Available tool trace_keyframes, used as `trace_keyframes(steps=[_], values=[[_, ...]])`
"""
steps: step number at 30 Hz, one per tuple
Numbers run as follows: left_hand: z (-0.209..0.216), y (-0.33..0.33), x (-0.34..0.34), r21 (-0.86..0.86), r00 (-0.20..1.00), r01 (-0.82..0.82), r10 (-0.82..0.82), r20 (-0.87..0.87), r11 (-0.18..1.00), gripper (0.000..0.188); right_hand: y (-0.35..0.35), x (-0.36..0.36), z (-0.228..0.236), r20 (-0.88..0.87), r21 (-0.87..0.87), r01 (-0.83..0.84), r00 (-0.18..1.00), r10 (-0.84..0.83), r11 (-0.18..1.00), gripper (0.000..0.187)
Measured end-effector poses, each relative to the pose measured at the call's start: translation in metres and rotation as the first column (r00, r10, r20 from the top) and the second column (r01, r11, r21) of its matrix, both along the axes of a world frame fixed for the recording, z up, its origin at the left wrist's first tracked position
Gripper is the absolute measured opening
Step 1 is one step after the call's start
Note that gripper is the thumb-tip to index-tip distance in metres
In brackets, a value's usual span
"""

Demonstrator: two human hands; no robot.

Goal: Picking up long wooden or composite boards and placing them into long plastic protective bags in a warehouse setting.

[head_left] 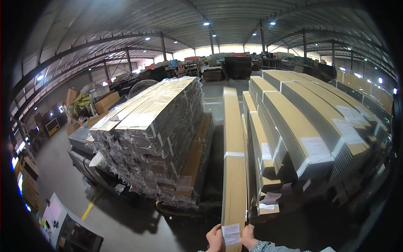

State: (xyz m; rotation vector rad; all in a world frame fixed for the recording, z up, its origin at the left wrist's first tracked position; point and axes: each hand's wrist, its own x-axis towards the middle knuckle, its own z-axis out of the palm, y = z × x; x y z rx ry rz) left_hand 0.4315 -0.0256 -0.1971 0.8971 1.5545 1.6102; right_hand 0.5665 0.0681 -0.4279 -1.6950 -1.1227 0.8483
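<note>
A long, narrow bundle of flat cardboard (235,185) runs away from me between two tall stacks, with a white strap (234,154) around it partway along. On its near end lies a white paper label (231,234). My left hand (215,238) is closed on the left edge of that end. Opposite it, my right hand (249,237) grips the right edge, below a striped sleeve. Both sets of fingertips are partly hidden by the bundle. Just to its right stand strapped stacks of similar cardboard (285,111) with paper labels on top.
On the left, a tall cardboard stack wrapped in clear plastic (142,143) narrows the gap. A fan (143,87) stands behind it. A cabinet with a dark panel (77,235) is at the lower left, near a yellow floor line (90,206). Dark stacks (238,66) stand farther back.
</note>
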Motion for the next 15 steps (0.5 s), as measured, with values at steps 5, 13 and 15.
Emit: trace_keyframes(steps=[5, 13, 15], values=[[-0.070, -0.061, -0.018, -0.133, 0.927, -0.044, -0.009, -0.375, 0.990, 0.034, -0.055, 0.033, 0.092, -0.120, -0.507, -0.402, 0.909, 0.399, 0.763, 0.013], [0.000, -0.080, -0.024, -0.030, 0.843, -0.087, 0.057, -0.535, 0.996, 0.033, -0.075, 0.009, 0.170, -0.354, 0.184, -0.580, 0.714, 0.604, 0.794, 0.016], [0.028, -0.088, -0.025, 0.009, 0.833, -0.118, 0.104, -0.543, 0.993, 0.032, -0.079, -0.008, 0.221, -0.451, 0.212, -0.553, 0.676, 0.583, 0.806, 0.017]])
